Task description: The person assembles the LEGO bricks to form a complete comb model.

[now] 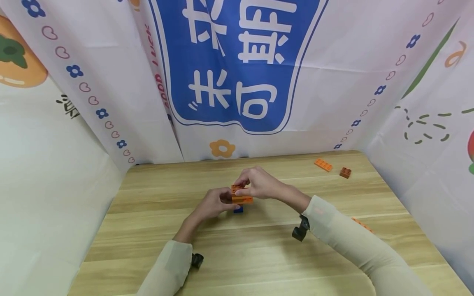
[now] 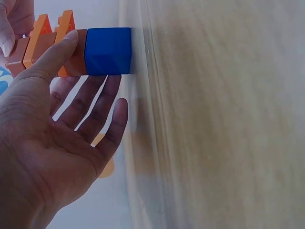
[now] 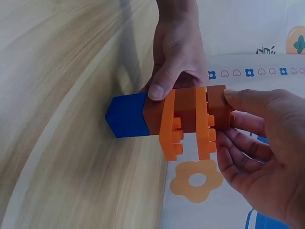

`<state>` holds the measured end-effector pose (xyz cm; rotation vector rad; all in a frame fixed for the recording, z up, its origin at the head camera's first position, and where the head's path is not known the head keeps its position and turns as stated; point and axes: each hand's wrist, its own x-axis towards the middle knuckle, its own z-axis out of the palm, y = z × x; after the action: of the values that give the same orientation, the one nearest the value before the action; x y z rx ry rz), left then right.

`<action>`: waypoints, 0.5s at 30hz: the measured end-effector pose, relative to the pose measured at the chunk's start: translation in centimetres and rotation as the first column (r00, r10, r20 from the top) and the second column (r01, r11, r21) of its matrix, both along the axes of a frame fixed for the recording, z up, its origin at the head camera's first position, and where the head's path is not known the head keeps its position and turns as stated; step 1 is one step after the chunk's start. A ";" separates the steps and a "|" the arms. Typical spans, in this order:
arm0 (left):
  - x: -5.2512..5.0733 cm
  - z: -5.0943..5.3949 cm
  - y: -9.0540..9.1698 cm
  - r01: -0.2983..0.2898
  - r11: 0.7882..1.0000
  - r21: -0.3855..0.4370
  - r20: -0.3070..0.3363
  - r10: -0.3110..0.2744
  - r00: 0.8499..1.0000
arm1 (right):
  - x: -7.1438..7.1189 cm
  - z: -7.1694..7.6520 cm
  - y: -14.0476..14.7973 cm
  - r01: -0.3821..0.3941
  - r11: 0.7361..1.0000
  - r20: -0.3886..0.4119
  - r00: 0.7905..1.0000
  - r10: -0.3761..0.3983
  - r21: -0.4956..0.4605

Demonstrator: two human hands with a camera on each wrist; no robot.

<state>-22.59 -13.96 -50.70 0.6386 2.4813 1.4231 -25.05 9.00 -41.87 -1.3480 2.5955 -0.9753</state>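
One upright tower of stacked plastic bricks [image 3: 186, 107], standing on a pale wood-grain table [image 1: 259, 255]: a glossy blue cube-shaped brick [image 3: 127, 116] at the foot, three brown bricks [image 3: 153, 116] above, alternating with two overhanging orange studded plates [image 3: 167, 132]. Probable faults: toppling or a parted joint, should the right hand [image 1: 261, 183] press off-centre or the left hand [image 2: 66, 133] steady it too loosely. Position: topmost brown brick pinched between right thumb and fingers; lowest brown brick between left thumb and the fingers behind.
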 end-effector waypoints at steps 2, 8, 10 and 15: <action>0.0 0.0 0.0 -0.003 1.000 -0.011 0.003 0.004 1.000 | 0.0 0.0 0.0 0.002 1.000 -0.003 1.000 -0.002 0.010; 0.1 0.0 0.0 0.000 1.000 -0.019 0.000 0.000 1.000 | 0.1 -0.2 0.0 0.018 1.000 -0.012 1.000 -0.018 0.017; 0.1 0.0 0.1 0.002 1.000 -0.012 -0.004 -0.002 1.000 | 0.2 -0.3 0.1 0.026 1.000 -0.005 1.000 -0.026 0.003; 0.0 0.0 0.0 -0.002 1.000 -0.012 -0.007 0.001 1.000 | 0.1 -0.6 0.2 0.041 0.999 0.014 0.999 -0.041 -0.017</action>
<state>-22.58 -13.92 -50.66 0.6401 2.4940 1.4074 -24.94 9.18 -42.49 -1.2930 2.6206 -1.0118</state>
